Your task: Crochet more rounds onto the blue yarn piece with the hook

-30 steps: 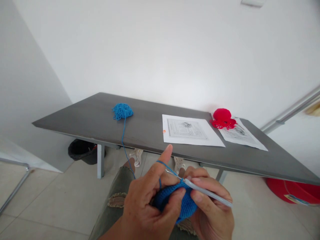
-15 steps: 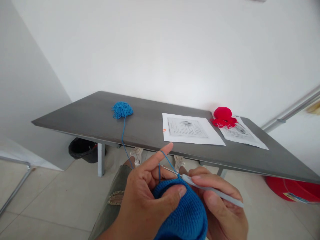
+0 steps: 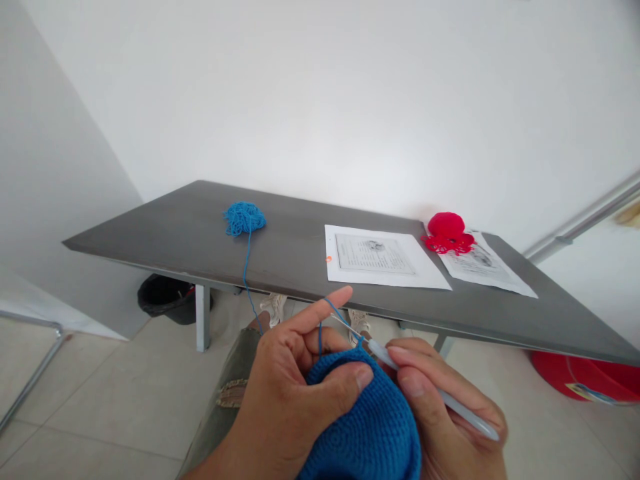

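My left hand (image 3: 305,373) pinches the top edge of a blue crocheted piece (image 3: 367,427), thumb on the near face. Its index finger stretches out with blue yarn (image 3: 321,337) looped over it. Between the thumb and fingers of my right hand (image 3: 445,407) lies a crochet hook (image 3: 470,417) with a pale grey handle. The metal shaft points up and left, close to the yarn at the piece's edge. From a loose blue yarn heap (image 3: 244,219) on the table, a strand runs down over the front edge towards my lap.
The dark grey table (image 3: 295,257) stands before me against a white wall. On it lie a printed sheet (image 3: 425,277) and a second sheet (image 3: 515,280) with red yarn (image 3: 447,228) on top. A black bin (image 3: 165,300) and a red tub (image 3: 560,380) sit below.
The hook has tilted more steeply, its handle end dropping down and right with my right hand. The left index finger has shifted slightly right.
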The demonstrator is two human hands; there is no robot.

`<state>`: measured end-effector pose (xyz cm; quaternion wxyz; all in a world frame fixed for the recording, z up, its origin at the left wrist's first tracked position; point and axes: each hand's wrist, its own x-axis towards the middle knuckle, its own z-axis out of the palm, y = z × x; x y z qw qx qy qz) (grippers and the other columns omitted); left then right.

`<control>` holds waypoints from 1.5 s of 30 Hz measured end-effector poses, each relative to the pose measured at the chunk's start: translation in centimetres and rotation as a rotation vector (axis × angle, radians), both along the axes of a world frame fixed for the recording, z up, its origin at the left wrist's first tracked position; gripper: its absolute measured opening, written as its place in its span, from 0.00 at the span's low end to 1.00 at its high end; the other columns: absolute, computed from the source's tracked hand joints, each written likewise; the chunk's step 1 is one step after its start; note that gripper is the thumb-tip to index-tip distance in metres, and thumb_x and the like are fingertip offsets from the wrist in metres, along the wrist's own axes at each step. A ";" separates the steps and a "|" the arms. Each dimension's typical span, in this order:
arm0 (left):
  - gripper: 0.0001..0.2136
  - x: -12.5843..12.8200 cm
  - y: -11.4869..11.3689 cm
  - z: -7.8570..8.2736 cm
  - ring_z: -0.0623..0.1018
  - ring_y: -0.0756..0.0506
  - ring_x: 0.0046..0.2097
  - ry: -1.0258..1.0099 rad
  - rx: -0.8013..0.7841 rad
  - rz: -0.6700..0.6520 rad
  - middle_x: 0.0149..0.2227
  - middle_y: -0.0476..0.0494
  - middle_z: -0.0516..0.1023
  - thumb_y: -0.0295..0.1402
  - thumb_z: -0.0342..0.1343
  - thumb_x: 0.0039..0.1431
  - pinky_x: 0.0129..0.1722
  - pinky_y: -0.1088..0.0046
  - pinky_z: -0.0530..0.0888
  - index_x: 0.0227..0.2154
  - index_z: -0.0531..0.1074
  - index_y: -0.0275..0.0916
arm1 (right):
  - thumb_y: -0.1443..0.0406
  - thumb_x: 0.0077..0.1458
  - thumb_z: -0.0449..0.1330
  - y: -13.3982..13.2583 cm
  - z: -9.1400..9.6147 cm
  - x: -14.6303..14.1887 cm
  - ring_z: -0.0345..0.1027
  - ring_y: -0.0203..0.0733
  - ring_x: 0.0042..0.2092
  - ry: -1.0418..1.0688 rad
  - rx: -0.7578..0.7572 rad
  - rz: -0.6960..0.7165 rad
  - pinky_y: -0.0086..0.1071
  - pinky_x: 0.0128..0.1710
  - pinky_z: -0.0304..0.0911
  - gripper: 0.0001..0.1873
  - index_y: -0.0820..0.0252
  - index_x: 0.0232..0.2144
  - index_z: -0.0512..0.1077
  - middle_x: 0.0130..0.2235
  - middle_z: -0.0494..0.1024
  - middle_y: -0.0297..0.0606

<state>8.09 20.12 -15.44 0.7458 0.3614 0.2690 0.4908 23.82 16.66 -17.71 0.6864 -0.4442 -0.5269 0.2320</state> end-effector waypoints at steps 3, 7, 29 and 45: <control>0.35 -0.1 0.0 -0.1 0.67 0.57 0.24 -0.010 -0.001 -0.012 0.26 0.53 0.77 0.22 0.76 0.50 0.22 0.86 0.62 0.62 0.77 0.40 | 0.65 0.59 0.71 -0.1 0.0 -0.2 0.81 0.40 0.27 0.026 -0.003 -0.013 0.26 0.21 0.74 0.10 0.39 0.39 0.88 0.35 0.89 0.34; 0.34 -0.2 0.0 0.0 0.67 0.57 0.24 -0.006 -0.003 -0.022 0.26 0.53 0.77 0.24 0.76 0.51 0.22 0.85 0.63 0.63 0.77 0.40 | 0.65 0.59 0.72 -0.4 0.0 -0.5 0.82 0.40 0.28 0.028 -0.001 -0.041 0.27 0.23 0.76 0.11 0.38 0.39 0.88 0.35 0.89 0.32; 0.36 -1.0 0.4 2.0 0.67 0.55 0.27 0.290 0.019 -0.126 0.28 0.54 0.78 0.26 0.70 0.54 0.25 0.80 0.63 0.67 0.69 0.34 | 0.63 0.59 0.72 1.2 0.1 1.8 0.74 0.34 0.16 0.298 -0.060 0.417 0.21 0.12 0.68 0.05 0.55 0.39 0.88 0.31 0.83 0.37; 0.43 -0.5 0.5 1.9 0.71 0.54 0.25 0.264 -0.073 -0.072 0.28 0.51 0.82 0.24 0.75 0.45 0.25 0.82 0.66 0.67 0.69 0.34 | 0.63 0.56 0.75 1.4 0.9 0.9 0.72 0.30 0.17 0.338 -0.064 0.365 0.19 0.15 0.69 0.03 0.53 0.35 0.89 0.30 0.84 0.36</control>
